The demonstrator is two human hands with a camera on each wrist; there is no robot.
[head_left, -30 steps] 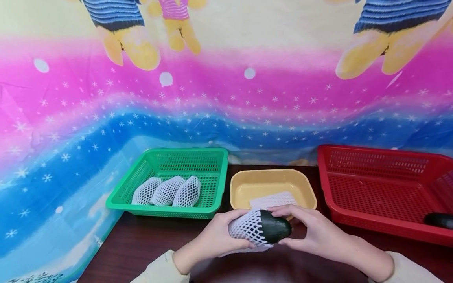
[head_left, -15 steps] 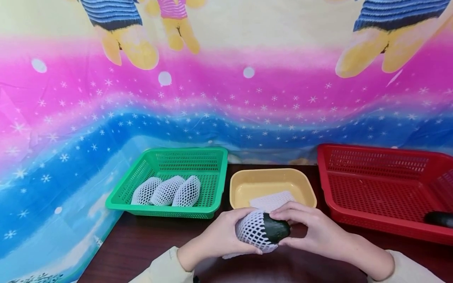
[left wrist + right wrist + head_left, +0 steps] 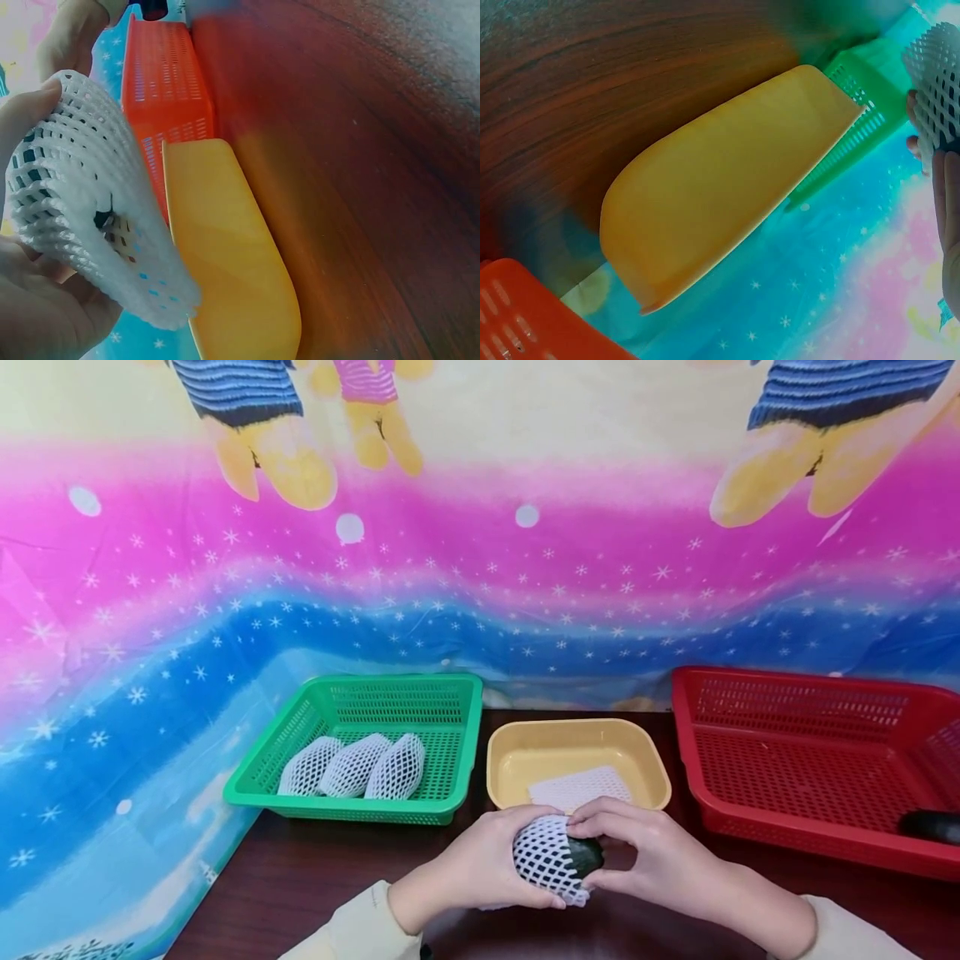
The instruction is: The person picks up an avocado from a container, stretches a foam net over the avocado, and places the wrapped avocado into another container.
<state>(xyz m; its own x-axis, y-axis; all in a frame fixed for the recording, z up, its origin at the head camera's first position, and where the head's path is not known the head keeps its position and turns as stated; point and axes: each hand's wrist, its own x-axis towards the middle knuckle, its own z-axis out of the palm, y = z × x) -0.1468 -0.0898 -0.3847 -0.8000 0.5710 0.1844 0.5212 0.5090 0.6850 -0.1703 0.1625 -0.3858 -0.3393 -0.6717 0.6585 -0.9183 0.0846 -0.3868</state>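
Note:
In the head view, a dark green oval fruit (image 3: 587, 856) lies mostly inside a white foam net sleeve (image 3: 542, 856), its right end bare. My left hand (image 3: 487, 867) grips the sleeved fruit from the left, thumb below and fingers above. From the other side my right hand (image 3: 648, 860) pinches the sleeve's edge at the fruit's bare end, between fingertips and thumb. The left wrist view shows the sleeve's (image 3: 82, 172) loose tail hanging past the fruit, with a slack opening. Only part of the sleeve (image 3: 939, 82) and my right hand (image 3: 951, 217) appear in the right wrist view.
A green basket (image 3: 465, 777) at left holds three net-wrapped fruits (image 3: 356, 766). Behind my hands stands a yellow tub (image 3: 652, 768) with flat foam nets (image 3: 581, 785). A red basket (image 3: 697, 752) on the right contains a dark fruit (image 3: 930, 825). A printed cloth (image 3: 480, 560) hangs behind.
The sleeve now covers more of the fruit; less dark skin shows at its right end. My left hand has shifted right, and the right hand has moved slightly left.

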